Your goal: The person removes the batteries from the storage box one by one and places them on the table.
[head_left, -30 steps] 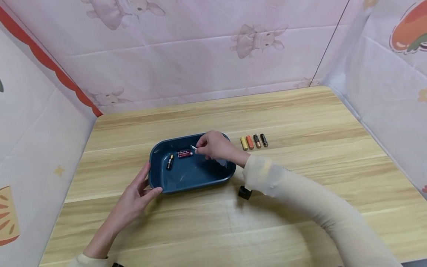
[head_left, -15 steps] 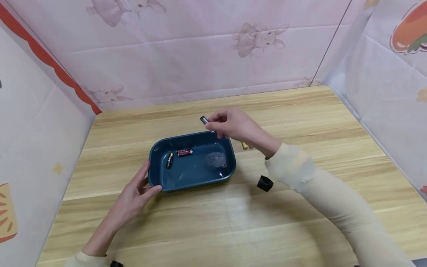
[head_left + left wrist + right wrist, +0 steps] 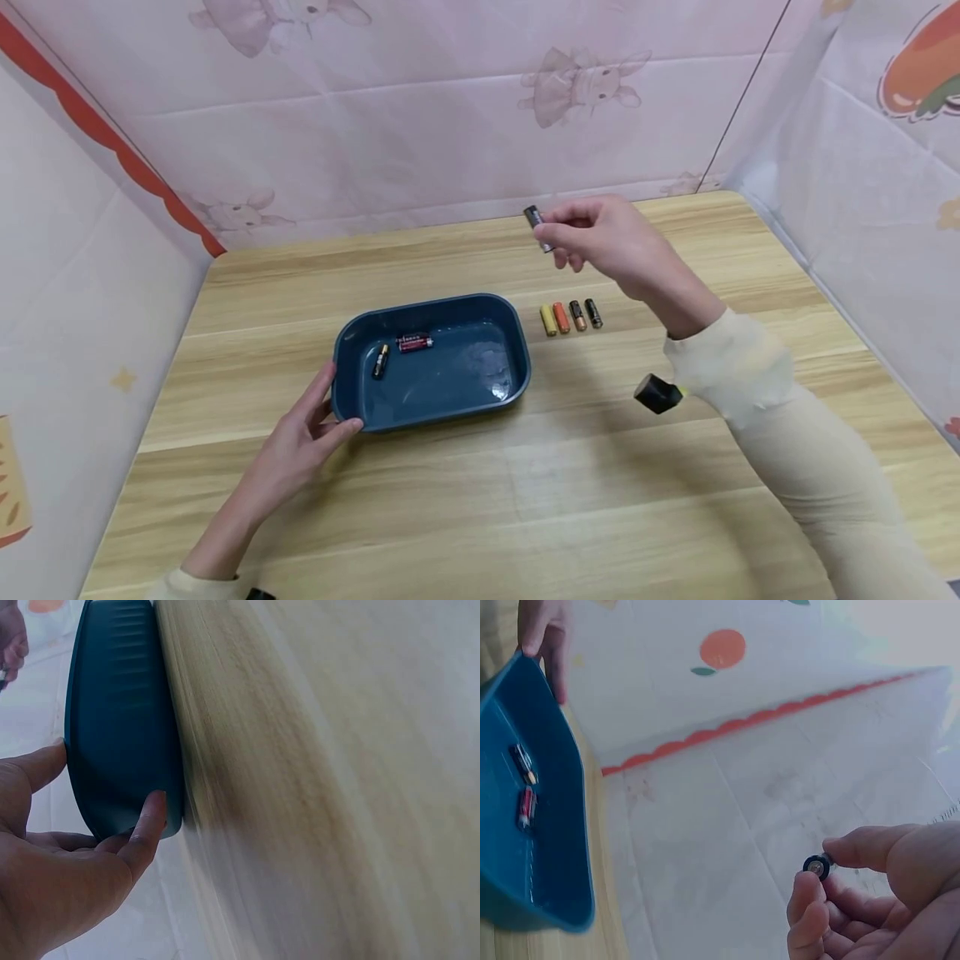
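My right hand (image 3: pixel 611 237) pinches a dark battery (image 3: pixel 537 227) between thumb and fingers, raised above the back of the table; in the right wrist view the end of this battery (image 3: pixel 817 868) faces the camera. A dark blue basin (image 3: pixel 431 423) stands on the table. Inside it lie a black battery with a gold end (image 3: pixel 381 362) and dark red batteries (image 3: pixel 415 342) side by side. At the basin's left end my left hand (image 3: pixel 296 450) rests against the outside, thumb at the near corner and fingers along the left wall; the left wrist view shows these fingers (image 3: pixel 146 832) on the outer wall.
Right of the basin, a yellow battery (image 3: pixel 549 320), an orange battery (image 3: pixel 561 317), a black and copper battery (image 3: pixel 577 316) and a black battery (image 3: pixel 593 313) lie in a row on the wooden table (image 3: pixel 480 508). Printed cloth walls (image 3: pixel 450 125) enclose its back and sides.
My right hand has lifted a battery out of the basin and carried it up and to the right, uncovering the row of batteries. My left hand has stayed at the basin.
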Available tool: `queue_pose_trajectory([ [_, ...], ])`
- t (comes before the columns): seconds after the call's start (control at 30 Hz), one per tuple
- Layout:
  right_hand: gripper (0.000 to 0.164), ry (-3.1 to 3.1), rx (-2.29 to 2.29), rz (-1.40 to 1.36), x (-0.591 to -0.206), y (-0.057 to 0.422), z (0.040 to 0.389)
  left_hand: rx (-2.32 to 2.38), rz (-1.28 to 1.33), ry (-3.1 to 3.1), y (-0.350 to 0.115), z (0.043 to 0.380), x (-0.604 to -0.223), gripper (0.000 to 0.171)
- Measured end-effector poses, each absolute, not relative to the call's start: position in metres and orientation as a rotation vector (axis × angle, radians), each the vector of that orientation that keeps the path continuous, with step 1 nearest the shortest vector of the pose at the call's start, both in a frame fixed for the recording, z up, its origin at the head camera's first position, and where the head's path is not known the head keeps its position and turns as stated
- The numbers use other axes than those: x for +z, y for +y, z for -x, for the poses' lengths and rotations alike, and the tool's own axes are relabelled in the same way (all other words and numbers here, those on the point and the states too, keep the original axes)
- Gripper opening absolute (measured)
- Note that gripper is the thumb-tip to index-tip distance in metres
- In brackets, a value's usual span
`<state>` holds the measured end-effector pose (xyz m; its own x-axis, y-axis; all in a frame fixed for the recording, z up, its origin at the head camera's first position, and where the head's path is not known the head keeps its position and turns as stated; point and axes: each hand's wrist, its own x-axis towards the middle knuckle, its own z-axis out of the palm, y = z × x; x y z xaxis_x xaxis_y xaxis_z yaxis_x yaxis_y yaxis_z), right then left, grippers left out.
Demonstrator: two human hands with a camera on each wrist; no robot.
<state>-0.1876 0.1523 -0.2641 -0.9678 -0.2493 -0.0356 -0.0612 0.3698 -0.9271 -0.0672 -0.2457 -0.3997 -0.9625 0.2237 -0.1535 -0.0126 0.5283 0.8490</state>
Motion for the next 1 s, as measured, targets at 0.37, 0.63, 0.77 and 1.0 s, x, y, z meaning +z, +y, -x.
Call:
queue_pose_trajectory([
  [0.37, 0.027, 2.411, -1.79, 0.048, -0.29, 0.203, 0.193, 1.412, -0.19, 2.522, -0.246, 0.068, -0.401, 0.086],
  [0.63, 0.037, 2.465, -1.653, -0.095, -0.324, 0.229, 0.199, 1.415, -0.196, 2.521, -0.246, 0.069, -0.401, 0.087],
  [0.77, 0.04, 2.459, -1.59, -0.144, -0.345, 0.239, 0.202, 1.415, -0.192, 2.521, -0.246, 0.069, -0.401, 0.088],
  [1.0, 0.043, 2.425, -1.529, -0.177, -0.373, 0.248, 0.201, 1.42, -0.18, 2.518, -0.246, 0.069, -0.402, 0.087],
])
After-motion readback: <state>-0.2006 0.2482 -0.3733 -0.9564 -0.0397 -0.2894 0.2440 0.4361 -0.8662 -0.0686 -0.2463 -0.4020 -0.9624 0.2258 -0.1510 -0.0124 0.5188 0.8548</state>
